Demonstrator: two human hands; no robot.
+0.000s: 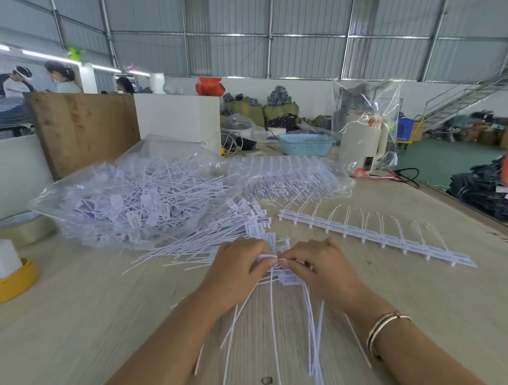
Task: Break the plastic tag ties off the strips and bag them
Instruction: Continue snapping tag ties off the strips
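Ties point(273, 318) fan toward the camera across the bench point(96, 316), their heads bunched where both hands meet. The left hand point(238, 264) and right hand point(320, 269) each keep a pinching grip on the bunch, knuckles up, thumbs touching, probably to snap ties free. Loose ties point(216, 237) lie just beyond, an unbroken strip point(370, 236) to the right, the filled bag point(124, 198) further left

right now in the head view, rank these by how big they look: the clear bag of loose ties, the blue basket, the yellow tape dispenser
1. clear bag of loose ties, by far the largest.
2. and 3. blue basket and yellow tape dispenser look alike; the basket sits much farther away and the dispenser is cut by the frame edge, so I won't rank them.
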